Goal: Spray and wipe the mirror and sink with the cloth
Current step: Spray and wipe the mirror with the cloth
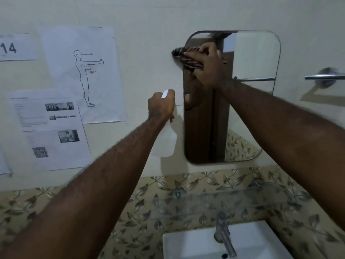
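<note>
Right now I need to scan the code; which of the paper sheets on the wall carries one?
The lowest white sheet, below the body-outline sheet; its square code sits bottom left.

A pale cream wall (149, 19) fills the far side, dimly lit. On its left hang printed sheets: one with the number 14 (16, 47), a larger sheet with an outline figure (82, 71) holding an arm out at 90°, and a lower sheet with small photos and a QR code (48, 131). At the far right a chrome towel bar (324, 77) sticks out and casts a shadow below. Beneath the wall runs a band of beige tiles with a leaf pattern (205, 186).
</note>
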